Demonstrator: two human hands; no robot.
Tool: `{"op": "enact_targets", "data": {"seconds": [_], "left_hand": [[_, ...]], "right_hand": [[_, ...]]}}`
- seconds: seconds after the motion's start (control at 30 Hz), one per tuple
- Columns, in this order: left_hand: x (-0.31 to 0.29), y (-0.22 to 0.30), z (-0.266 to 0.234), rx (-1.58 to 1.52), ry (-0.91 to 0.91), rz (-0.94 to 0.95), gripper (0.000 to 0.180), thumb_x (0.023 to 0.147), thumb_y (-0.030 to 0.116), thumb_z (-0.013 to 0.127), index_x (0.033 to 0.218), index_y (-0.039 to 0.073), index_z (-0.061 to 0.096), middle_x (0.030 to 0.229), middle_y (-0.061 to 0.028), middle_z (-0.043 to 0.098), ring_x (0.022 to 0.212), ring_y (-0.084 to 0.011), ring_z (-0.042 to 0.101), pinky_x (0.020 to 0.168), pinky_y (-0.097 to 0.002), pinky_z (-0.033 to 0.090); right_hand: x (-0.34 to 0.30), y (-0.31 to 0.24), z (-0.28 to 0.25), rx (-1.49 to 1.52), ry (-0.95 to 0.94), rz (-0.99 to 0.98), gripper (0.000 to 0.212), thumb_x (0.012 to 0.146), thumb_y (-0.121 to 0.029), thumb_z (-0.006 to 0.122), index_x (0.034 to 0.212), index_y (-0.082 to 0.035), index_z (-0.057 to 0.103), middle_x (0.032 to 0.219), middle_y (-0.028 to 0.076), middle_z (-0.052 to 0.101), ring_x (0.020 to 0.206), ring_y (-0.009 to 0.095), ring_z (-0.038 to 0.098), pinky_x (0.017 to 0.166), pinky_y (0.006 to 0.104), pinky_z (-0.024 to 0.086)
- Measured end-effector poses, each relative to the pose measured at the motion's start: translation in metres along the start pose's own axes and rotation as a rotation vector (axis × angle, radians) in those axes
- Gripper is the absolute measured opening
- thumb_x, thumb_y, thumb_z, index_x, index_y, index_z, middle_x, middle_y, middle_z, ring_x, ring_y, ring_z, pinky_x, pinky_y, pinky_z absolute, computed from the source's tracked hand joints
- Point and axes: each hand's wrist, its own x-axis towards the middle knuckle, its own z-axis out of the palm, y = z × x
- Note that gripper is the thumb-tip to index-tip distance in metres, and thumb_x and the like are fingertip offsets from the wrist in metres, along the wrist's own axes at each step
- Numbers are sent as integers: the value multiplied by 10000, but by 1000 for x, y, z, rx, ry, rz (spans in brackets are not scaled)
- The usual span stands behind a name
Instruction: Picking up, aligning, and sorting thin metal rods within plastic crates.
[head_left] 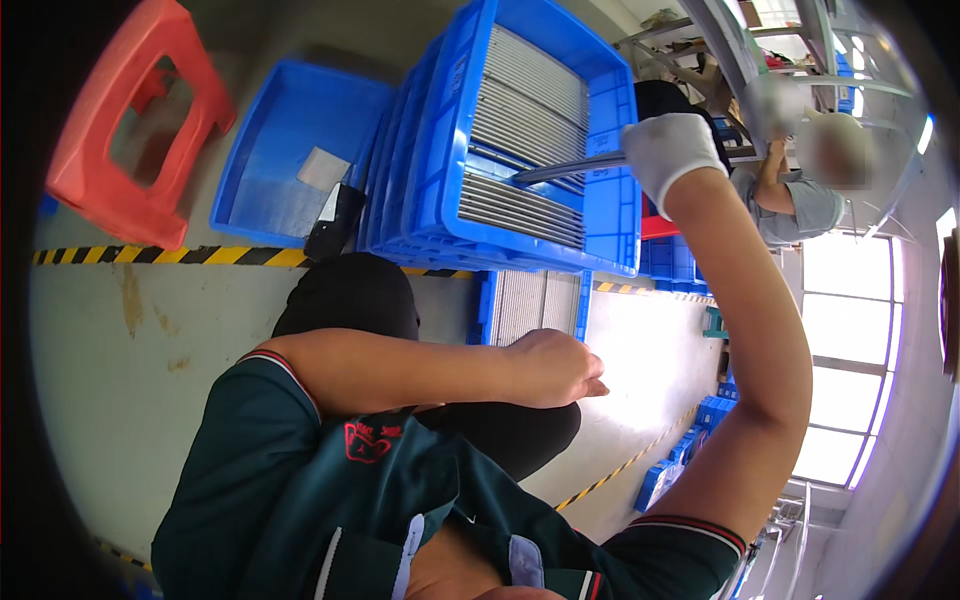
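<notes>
My right hand [678, 160], in a white glove, is closed round a few thin grey metal rods [570, 169]. They stick out leftward from the fist, and their far ends reach over the blue crate [612, 215]. Rows of similar rods [525, 110] lie side by side inside it, with a gap between two groups. My left hand [556, 368] is bare and hangs over my dark-clad knee. Its fingers are curled together, and nothing shows sticking out of them; the palm is hidden.
The rod crate tops a stack of crates. Another crate [540, 305] of rods stands nearer. Leftward are a shallow blue bin [265, 150] with a paper piece, a black phone-like object [335, 222] and a red stool [75, 140]. Another person [800, 200] is at the far right, near metal frames.
</notes>
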Motion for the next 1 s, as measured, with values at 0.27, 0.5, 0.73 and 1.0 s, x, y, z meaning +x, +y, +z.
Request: {"op": "enact_targets", "data": {"seconds": [0.27, 0.5, 0.73, 1.0], "left_hand": [[4, -8, -7, -18, 37, -74, 356, 898, 358, 513, 828, 31, 632, 808, -165, 643, 771, -347, 622, 713, -434, 485], [5, -7, -14, -64, 109, -65, 338, 881, 359, 535, 805, 44, 628, 780, -179, 629, 752, -355, 606, 668, -440, 463], [5, -23, -16, -342, 309, -147, 283, 933, 265, 487, 779, 37, 555, 690, -20, 546, 609, -102, 499, 553, -250, 402], [13, -39, -18, -501, 449, -251, 282, 961, 286, 452, 822, 62, 551, 651, 12, 490, 576, -62, 410, 539, -186, 335]], "right_hand": [[-50, 3, 35, 301, -87, 66, 360, 815, -440, 585, 840, -82, 617, 731, 125, 649, 719, 308, 641, 633, 409, 492], [-157, -37, 143, 1362, 366, 669, 292, 850, -317, 628, 850, -25, 632, 627, 90, 582, 582, 124, 542, 570, 282, 442], [-212, -137, 202, 2248, 619, 1032, 207, 846, -213, 666, 785, -27, 601, 562, -41, 476, 471, 37, 394, 437, 199, 294], [-246, -182, 209, 2109, 562, 996, 169, 833, -159, 677, 846, -2, 617, 644, -65, 506, 579, 25, 395, 512, 188, 340]]}}
